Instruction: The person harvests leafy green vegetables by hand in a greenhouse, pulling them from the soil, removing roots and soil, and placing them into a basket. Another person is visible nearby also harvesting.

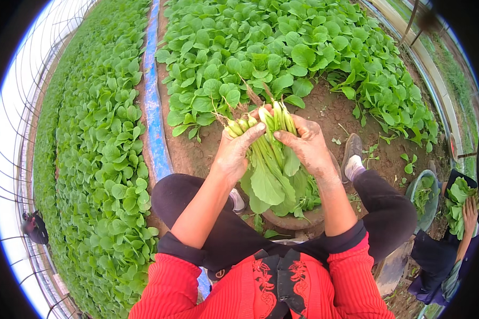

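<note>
My left hand (239,149) grips a bunch of leafy green vegetable plants (267,181) by the stem bases, its thumb laid across them. On the other side, my right hand (305,139) holds more stems of the bunch between thumb and fingers. Thin brown roots (252,95) stick out past both hands, away from me, and the broad leaves hang towards my lap. Beneath the leaves, partly hidden, is a round basin (295,221) with loose greens in it.
Beds of growing leafy greens (263,40) lie ahead and left (99,159), divided by a blue strip (153,91). At right, a co-worker's hand (470,215) holds greens beside a tub (428,211). Another person (36,229) is at far left.
</note>
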Action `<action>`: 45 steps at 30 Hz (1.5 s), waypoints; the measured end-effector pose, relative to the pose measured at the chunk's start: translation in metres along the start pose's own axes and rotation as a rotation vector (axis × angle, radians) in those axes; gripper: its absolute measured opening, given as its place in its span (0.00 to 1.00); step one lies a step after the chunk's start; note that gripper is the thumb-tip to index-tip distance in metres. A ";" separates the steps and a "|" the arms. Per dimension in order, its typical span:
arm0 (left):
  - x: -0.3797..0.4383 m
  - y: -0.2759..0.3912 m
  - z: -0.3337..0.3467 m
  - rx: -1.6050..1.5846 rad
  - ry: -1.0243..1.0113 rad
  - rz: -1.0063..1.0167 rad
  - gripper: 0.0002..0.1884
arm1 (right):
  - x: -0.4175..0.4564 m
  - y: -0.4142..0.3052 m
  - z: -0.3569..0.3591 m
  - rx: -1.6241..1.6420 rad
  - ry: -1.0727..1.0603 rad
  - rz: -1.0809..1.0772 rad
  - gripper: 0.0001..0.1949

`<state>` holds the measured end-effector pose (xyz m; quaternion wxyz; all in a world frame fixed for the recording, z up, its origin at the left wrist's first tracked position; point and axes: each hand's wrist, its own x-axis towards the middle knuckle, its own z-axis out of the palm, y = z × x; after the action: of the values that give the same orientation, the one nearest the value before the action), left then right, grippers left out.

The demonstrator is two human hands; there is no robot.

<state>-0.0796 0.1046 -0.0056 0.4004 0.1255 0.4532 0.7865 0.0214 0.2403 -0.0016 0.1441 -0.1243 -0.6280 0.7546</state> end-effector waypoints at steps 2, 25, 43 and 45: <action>0.001 -0.004 -0.001 -0.015 0.006 -0.015 0.22 | 0.001 0.005 0.004 -0.012 -0.015 -0.005 0.20; 0.009 0.008 0.000 0.096 0.087 0.048 0.13 | -0.019 -0.026 -0.032 0.014 0.353 -0.318 0.11; 0.007 0.006 0.008 0.104 0.055 0.023 0.14 | -0.016 -0.014 -0.005 -0.271 0.081 0.030 0.28; 0.006 0.006 0.011 0.097 0.065 0.007 0.14 | -0.011 -0.012 -0.005 -0.255 0.056 0.036 0.31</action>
<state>-0.0806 0.1143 0.0045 0.3760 0.1206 0.5030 0.7688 0.0345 0.2426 0.0096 0.1309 -0.1737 -0.7124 0.6672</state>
